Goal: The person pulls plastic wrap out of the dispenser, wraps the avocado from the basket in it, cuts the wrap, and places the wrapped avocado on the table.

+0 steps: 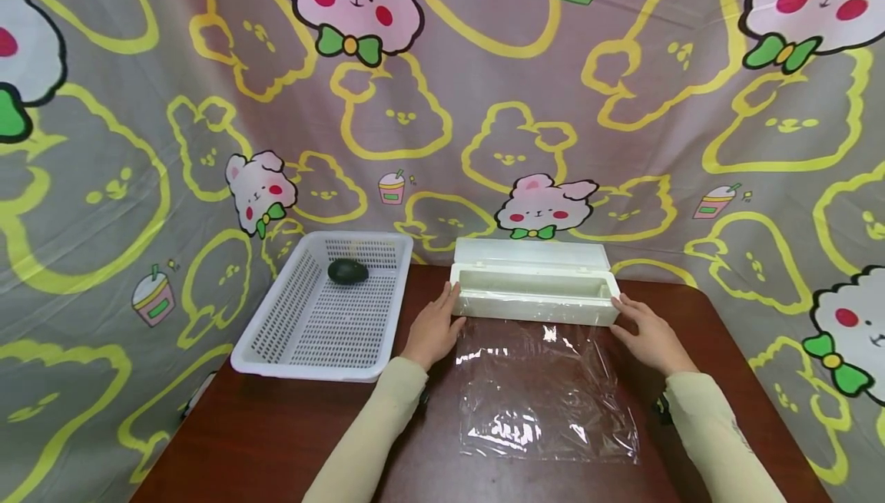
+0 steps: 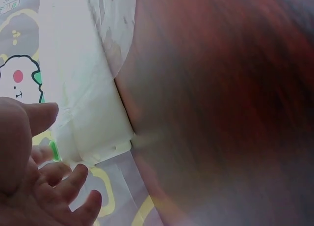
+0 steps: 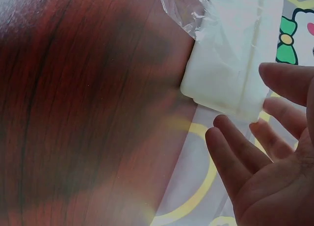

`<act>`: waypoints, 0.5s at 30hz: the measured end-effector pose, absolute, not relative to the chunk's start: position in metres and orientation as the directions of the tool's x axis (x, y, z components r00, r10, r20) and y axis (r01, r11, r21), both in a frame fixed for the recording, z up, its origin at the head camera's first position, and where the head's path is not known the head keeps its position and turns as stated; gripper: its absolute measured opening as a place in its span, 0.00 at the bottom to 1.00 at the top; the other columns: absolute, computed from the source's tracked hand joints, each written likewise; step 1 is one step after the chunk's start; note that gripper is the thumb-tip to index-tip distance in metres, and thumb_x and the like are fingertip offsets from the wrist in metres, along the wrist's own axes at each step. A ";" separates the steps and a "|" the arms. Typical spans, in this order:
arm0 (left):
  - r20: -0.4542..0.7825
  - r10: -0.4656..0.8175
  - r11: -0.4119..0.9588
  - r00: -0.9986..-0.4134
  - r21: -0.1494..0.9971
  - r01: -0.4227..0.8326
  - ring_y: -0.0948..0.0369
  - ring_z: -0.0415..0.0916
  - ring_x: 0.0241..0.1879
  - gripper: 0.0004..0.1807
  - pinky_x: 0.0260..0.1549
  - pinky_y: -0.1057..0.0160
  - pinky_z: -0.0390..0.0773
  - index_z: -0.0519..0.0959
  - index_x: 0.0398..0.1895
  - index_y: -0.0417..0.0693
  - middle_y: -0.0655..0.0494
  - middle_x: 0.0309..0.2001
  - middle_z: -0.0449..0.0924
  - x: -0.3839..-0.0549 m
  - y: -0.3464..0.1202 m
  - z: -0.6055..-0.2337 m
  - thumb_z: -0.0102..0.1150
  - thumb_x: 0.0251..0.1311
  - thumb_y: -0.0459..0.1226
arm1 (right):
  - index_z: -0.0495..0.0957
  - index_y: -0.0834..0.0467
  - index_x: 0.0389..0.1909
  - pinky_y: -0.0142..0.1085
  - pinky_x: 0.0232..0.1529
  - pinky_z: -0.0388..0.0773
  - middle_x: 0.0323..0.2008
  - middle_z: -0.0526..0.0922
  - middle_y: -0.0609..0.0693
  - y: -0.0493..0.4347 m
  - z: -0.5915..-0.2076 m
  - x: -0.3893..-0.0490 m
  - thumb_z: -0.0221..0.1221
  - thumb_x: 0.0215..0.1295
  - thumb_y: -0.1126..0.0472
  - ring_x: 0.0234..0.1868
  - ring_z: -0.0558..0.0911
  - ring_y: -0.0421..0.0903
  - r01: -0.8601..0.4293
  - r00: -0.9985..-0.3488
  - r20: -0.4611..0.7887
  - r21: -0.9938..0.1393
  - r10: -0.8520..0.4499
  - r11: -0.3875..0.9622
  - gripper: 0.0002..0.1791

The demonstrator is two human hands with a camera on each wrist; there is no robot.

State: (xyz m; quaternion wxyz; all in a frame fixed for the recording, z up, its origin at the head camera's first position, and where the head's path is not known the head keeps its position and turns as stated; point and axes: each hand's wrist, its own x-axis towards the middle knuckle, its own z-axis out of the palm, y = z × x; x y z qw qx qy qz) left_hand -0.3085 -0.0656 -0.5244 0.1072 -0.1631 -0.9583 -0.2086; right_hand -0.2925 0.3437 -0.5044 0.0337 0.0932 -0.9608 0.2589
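Note:
A long white plastic wrap dispenser box stands on the table with its lid raised at the back. From its front edge a clear sheet of plastic wrap lies spread toward the person, creased and shiny. My left hand is at the box's left end, fingertips right at the corner. At the opposite end my right hand has its fingertips close to the right corner. Both wrist views show the fingers spread and loosely bent beside the box ends, curled round nothing.
To the left sits a white perforated plastic basket holding a dark green avocado. The brown wooden table backs onto a hanging cloth printed with cartoon animals, which also runs along both sides.

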 end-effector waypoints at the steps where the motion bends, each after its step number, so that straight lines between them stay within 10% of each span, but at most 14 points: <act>1: 0.274 0.268 0.861 -0.924 0.362 0.357 0.45 0.70 0.72 0.38 0.74 0.46 0.66 0.57 0.82 0.44 0.40 0.80 0.57 -0.309 -0.066 -0.524 0.58 0.74 0.42 | 0.64 0.66 0.76 0.73 0.65 0.63 0.77 0.59 0.70 0.344 -0.505 -0.293 0.62 0.73 0.60 0.72 0.62 0.77 -0.196 -0.980 0.115 -0.493 -0.160 0.848 0.35; 15: 0.257 0.263 0.881 -0.930 0.329 0.340 0.40 0.77 0.64 0.36 0.57 0.44 0.81 0.58 0.81 0.44 0.41 0.79 0.59 -0.315 -0.064 -0.526 0.56 0.76 0.45 | 0.64 0.65 0.75 0.72 0.65 0.64 0.77 0.61 0.69 0.344 -0.508 -0.293 0.61 0.73 0.62 0.71 0.65 0.75 -0.194 -0.980 0.139 -0.504 -0.143 0.842 0.33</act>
